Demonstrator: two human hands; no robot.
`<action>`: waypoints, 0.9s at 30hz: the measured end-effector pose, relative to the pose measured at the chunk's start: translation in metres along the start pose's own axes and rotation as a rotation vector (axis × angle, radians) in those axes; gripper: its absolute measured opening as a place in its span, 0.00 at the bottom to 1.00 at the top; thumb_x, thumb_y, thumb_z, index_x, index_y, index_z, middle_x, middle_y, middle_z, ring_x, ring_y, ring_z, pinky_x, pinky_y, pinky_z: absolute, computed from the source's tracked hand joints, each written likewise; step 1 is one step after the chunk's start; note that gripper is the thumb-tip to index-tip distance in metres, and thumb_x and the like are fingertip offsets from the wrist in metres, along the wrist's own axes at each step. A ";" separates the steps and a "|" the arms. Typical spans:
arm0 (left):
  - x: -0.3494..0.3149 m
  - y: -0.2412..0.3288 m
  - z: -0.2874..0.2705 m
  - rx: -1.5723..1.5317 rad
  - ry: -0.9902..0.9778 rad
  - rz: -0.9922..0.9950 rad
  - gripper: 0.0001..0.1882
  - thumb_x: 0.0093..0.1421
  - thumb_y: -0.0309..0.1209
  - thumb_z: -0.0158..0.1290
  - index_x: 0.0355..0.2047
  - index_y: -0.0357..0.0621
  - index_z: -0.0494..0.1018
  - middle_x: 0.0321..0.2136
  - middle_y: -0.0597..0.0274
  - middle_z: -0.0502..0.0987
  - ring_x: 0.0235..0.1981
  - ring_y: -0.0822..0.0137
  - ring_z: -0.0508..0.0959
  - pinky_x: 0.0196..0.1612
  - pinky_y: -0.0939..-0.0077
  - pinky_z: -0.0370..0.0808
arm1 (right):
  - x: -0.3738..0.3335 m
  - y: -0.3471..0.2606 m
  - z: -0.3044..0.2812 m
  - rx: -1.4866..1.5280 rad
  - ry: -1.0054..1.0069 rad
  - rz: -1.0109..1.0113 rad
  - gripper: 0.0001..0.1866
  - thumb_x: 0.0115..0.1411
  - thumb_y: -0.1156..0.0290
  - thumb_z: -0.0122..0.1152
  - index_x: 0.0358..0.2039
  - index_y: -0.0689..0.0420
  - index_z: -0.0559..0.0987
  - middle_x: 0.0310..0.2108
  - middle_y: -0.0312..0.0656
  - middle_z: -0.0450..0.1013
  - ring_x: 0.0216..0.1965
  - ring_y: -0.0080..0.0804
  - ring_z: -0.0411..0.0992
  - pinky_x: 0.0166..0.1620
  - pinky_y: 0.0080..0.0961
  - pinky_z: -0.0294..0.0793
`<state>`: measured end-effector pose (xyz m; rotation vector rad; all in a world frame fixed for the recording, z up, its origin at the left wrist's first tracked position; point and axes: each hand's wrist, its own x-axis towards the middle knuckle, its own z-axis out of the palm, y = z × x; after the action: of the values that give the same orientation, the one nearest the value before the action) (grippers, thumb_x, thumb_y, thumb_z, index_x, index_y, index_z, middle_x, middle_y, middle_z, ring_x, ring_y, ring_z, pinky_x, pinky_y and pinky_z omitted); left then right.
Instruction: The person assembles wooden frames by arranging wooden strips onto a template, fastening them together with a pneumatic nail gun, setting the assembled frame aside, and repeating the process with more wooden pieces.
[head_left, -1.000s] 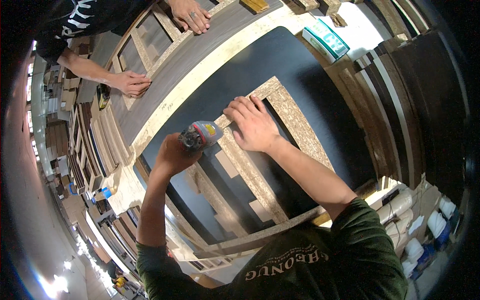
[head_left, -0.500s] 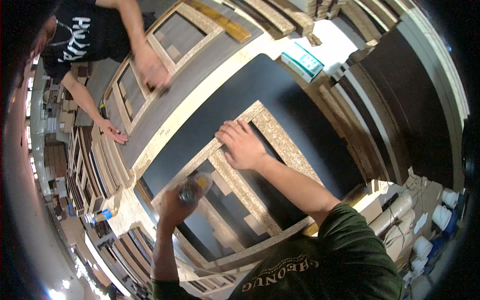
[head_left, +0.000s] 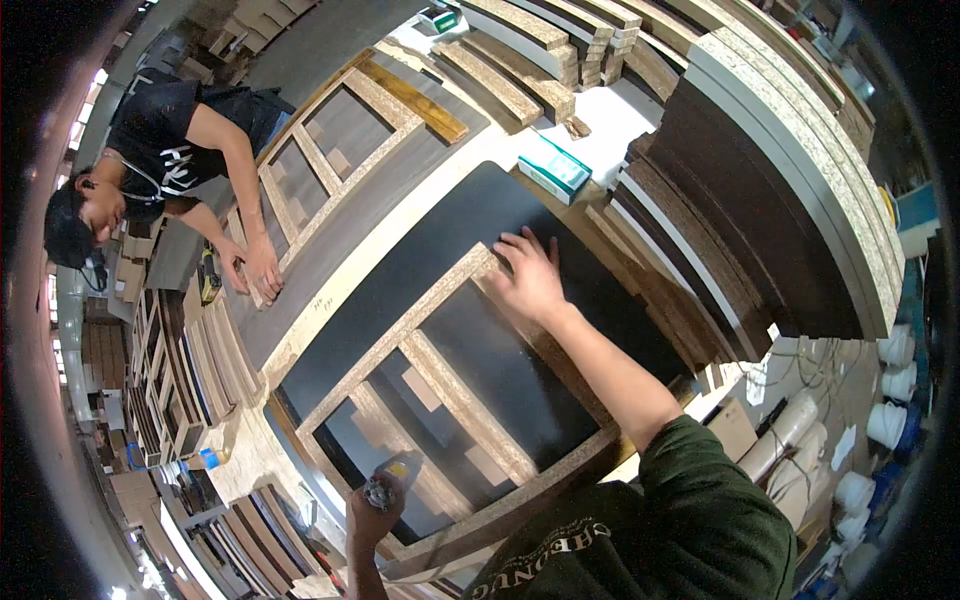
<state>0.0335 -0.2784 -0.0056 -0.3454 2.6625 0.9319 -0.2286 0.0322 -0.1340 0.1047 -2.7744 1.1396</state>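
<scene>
A rectangular particle-board frame with crosspieces lies on a black panel with a rounded corner. At the frame's far right corner, my right hand rests with its fingers spread, partly covering the corner. The frame's right-hand strip runs from under that hand toward me. Over the near left part of the frame, my left hand is closed round a clear plastic bottle. The bottle has a yellowish patch, and its contents are hard to make out. Small wood blocks sit beside the crosspieces.
Across the bench, a co-worker handles another wooden frame on a grey panel. A green-and-white box stands beyond the black panel. Tall stacks of curved boards rise at the right. Narrow strips stand at the left.
My right hand has shifted right to the frame's corner, its fingers spreading. The left hand has come nearer to me with the bottle. The co-worker's hands have moved together, and the view has shifted.
</scene>
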 end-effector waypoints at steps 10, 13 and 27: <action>-0.021 -0.025 0.026 -0.196 0.049 -0.069 0.15 0.45 0.30 0.64 0.31 0.34 0.76 0.24 0.57 0.78 0.25 0.69 0.77 0.29 0.71 0.75 | -0.003 0.017 0.004 0.101 -0.100 -0.001 0.16 0.56 0.61 0.57 0.43 0.50 0.80 0.56 0.34 0.66 0.66 0.41 0.50 0.66 0.55 0.38; -0.026 -0.049 0.033 -0.196 0.067 -0.001 0.16 0.45 0.30 0.65 0.33 0.34 0.76 0.26 0.58 0.79 0.25 0.69 0.78 0.30 0.71 0.76 | -0.003 0.016 0.004 0.091 -0.093 -0.011 0.16 0.56 0.61 0.57 0.43 0.50 0.80 0.56 0.35 0.66 0.65 0.42 0.51 0.66 0.52 0.40; -0.025 -0.039 0.031 -0.085 0.009 -0.121 0.19 0.44 0.34 0.66 0.33 0.35 0.76 0.28 0.54 0.80 0.28 0.66 0.80 0.32 0.69 0.77 | 0.028 0.022 -0.004 0.071 -0.227 0.013 0.16 0.46 0.62 0.66 0.37 0.50 0.80 0.61 0.40 0.59 0.67 0.50 0.43 0.66 0.45 0.43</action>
<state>0.0752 -0.2853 -0.0416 -0.5256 2.5824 1.0092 -0.2581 0.0505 -0.1420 0.2386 -2.9323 1.3061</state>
